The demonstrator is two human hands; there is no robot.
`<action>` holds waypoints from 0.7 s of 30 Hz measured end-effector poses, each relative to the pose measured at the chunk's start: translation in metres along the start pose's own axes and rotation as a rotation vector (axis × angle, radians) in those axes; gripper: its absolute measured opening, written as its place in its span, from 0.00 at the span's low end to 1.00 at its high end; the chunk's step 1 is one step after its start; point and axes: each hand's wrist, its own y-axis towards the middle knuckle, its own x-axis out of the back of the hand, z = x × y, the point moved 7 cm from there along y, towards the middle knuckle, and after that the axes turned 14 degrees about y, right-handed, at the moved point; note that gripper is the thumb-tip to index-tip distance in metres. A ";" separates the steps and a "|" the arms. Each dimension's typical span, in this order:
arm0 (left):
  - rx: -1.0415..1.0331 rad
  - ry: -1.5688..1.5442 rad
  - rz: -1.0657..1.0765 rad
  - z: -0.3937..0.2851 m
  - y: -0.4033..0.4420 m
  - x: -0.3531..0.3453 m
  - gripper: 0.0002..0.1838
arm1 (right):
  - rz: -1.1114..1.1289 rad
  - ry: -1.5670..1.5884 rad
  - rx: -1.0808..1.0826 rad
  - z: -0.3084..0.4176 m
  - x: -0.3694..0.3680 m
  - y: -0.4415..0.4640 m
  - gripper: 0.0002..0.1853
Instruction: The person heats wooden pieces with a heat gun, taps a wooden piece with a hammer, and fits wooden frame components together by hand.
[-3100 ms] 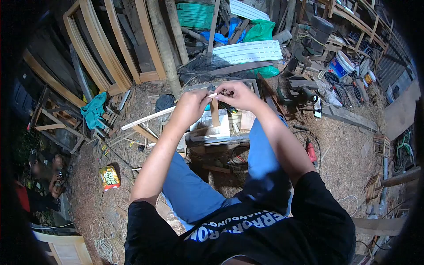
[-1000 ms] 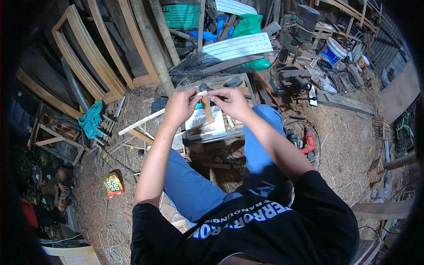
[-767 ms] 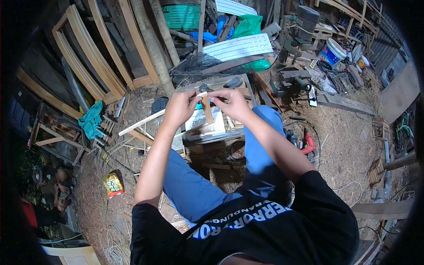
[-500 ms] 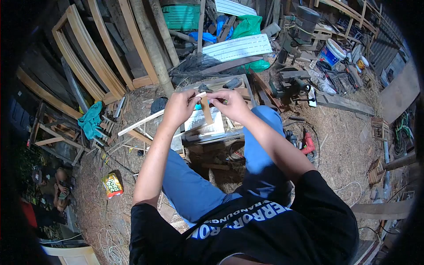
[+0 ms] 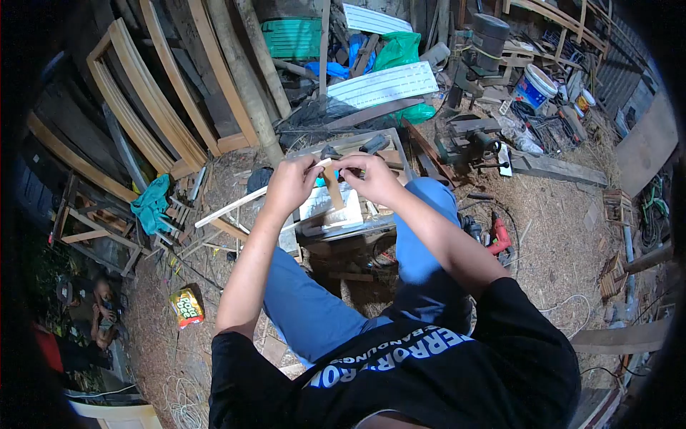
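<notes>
My left hand [image 5: 289,187] is closed around a long thin wooden strip [image 5: 232,207], which slants down to the left. A short flat wooden piece [image 5: 333,190] meets the strip's upper end. My right hand [image 5: 373,180] pinches at this piece's upper edge, its fingertips close to my left thumb; the exact contact is partly hidden. Below both hands is a low wooden worktable [image 5: 343,232] with a raised edge. A white sheet-like surface [image 5: 349,212] and a dark-handled tool [image 5: 374,144] lie on it.
A red power tool [image 5: 499,234] lies on the ground right of my knee. Wooden frames [image 5: 136,93] lean at the left. A snack packet [image 5: 187,307] and wood scraps lie on the ground. A bench vise [image 5: 475,146] stands at the right. Two people [image 5: 100,314] are at far left.
Both hands have dropped slightly in view with the strip and the short piece. The right fingers have shifted a little around the joint. The view has tilted slightly.
</notes>
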 end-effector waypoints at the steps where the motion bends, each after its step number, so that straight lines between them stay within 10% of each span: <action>1: -0.014 0.020 -0.006 -0.002 0.001 0.001 0.08 | -0.004 0.002 0.030 0.001 0.002 -0.001 0.14; 21: -0.704 0.099 -0.101 -0.270 0.129 -0.058 0.07 | -0.891 0.269 0.158 0.011 0.289 -0.180 0.15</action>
